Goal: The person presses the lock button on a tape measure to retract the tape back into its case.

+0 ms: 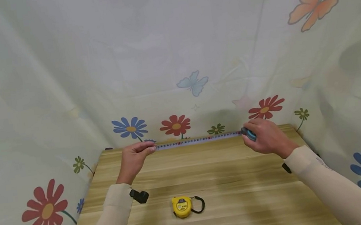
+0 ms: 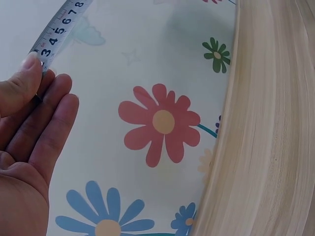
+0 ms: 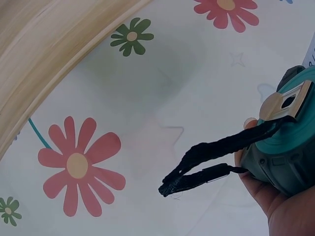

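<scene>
My left hand [image 1: 135,159] pinches the free end of a white tape blade [image 1: 197,140] between thumb and fingers; printed numbers show close to the thumb in the left wrist view. The blade stretches nearly level across to a teal and dark grey tape measure [image 1: 249,133], gripped by my right hand [image 1: 264,137]. In the right wrist view the tape measure's case [image 3: 280,147] shows a metal belt clip [image 3: 290,103] and a dangling black wrist strap [image 3: 216,152]. Nearer me, a yellow tape measure [image 1: 182,207] with a black cord loop lies on the wooden table.
The wooden table [image 1: 223,186] has its far edge close to a pale curtain [image 1: 160,55] printed with flowers and butterflies. The same cloth hangs along both sides. A black wrist camera [image 1: 139,196] sits at the left sleeve.
</scene>
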`<state>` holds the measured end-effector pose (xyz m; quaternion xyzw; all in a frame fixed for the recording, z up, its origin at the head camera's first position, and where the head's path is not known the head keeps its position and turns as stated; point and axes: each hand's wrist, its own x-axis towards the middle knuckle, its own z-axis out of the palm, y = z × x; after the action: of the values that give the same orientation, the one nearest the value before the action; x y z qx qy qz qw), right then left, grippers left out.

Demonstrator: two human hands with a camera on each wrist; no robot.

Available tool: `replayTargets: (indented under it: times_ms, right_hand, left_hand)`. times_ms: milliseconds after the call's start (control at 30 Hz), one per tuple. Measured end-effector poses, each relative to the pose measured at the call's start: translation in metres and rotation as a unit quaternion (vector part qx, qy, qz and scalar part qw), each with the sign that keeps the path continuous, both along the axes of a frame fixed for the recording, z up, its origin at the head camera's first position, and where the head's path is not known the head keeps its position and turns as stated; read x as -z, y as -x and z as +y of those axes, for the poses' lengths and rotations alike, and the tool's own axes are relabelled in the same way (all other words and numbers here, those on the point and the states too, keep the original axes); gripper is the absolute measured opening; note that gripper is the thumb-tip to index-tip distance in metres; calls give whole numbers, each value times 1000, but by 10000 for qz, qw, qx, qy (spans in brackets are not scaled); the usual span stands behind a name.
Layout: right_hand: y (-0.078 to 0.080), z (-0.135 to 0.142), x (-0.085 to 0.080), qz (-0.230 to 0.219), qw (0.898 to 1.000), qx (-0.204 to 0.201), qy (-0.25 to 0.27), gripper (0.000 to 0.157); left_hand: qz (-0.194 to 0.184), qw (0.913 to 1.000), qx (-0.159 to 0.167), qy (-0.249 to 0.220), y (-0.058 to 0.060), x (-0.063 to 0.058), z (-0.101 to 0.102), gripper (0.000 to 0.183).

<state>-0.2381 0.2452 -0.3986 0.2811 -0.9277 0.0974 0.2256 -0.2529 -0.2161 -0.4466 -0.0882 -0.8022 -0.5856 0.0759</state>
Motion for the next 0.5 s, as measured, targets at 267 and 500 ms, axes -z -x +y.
replayTargets:
  times_ms: [267, 500]
  right_hand:
    - [0, 0, 1, -64, 10000, 34, 4, 24]
    - [0, -1, 2, -95, 9999, 43, -31, 25]
  left_hand:
    - [15, 10000, 87, 17, 1, 0, 2, 27]
    - [25, 9999, 100, 89, 4, 3, 5, 28]
